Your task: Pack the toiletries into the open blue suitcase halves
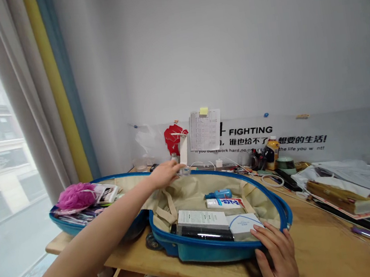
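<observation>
A small clear item [185,171] is sitting at the far rim of the blue suitcase [217,257], where the left hand [166,174] is curling its fingers around it and apparently gripping it; which way it is pointing and how its long axis is running cannot be told, since the fingers are covering part of it. The right hand [275,253] is clasping the near right rim, fingers lying over the edge and thumb staying outside. The step in hand seems to be handling the clear item over the packed suitcase while steadying the shell, and the next move would be calling for a firm pinch and room above the rim. The suitcase is lying spread out, its right half facing upward with its long axis running left to right, a wheel [153,241] showing at its left end. Inside, a white printed box [201,220], a black box [206,234] and a white-and-blue box [244,225] are lining the near side; behind them a tube [225,203] is lying lengthways left to right, and a blue bottle [220,194] is pointing its narrow end left. A pink bath puff [77,197] is resting in the left half, and the desk [317,239] is supporting everything before the grey wall [228,51].
</observation>
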Available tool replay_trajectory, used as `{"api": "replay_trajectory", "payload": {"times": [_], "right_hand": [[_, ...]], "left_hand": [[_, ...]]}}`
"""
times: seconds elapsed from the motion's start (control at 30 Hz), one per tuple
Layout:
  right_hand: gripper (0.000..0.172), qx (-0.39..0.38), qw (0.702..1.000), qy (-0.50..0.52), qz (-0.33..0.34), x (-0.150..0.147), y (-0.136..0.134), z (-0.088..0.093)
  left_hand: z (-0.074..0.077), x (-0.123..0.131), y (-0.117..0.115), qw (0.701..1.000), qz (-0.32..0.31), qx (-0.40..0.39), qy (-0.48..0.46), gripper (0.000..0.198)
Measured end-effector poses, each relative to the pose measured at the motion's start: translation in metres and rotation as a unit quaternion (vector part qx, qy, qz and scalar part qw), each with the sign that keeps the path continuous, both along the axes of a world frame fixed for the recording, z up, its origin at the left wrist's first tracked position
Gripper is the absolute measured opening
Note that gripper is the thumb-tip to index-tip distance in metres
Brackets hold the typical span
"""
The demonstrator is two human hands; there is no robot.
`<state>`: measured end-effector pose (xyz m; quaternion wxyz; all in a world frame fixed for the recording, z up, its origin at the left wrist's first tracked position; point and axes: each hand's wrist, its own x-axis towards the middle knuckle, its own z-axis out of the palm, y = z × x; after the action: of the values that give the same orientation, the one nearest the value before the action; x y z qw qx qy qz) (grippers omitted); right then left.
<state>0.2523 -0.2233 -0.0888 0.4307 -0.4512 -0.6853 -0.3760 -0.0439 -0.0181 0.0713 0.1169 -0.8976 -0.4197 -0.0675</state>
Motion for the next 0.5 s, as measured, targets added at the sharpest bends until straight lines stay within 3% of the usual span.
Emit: {"api": "replay_trajectory", "payload": {"times": [0.1,0.2,0.33,0.5], "right_hand": [[0.029,0.003,1.0,-0.002,0.002,0.0,0.0,0.0],[0.03,0.001,1.0,-0.004,-0.001,0.0,0.0,0.0],[0.03,0.006,1.0,-0.004,0.004,0.001,-0.001,0.001],[0.03,0.001,1.0,0.0,0.008,0.001,0.0,0.0]], "left_hand": [[-0.018,0.038,-0.01,0.995,-0.054,-0.066,0.044,0.055],[-0.042,0.059,-0.013,0.987,-0.059,-0.129,0.08,0.054],[-0.062,0.063,-0.01,0.976,-0.04,-0.189,0.098,0.053],[-0.071,0.056,-0.003,0.963,-0.018,-0.25,0.094,0.051]]}}
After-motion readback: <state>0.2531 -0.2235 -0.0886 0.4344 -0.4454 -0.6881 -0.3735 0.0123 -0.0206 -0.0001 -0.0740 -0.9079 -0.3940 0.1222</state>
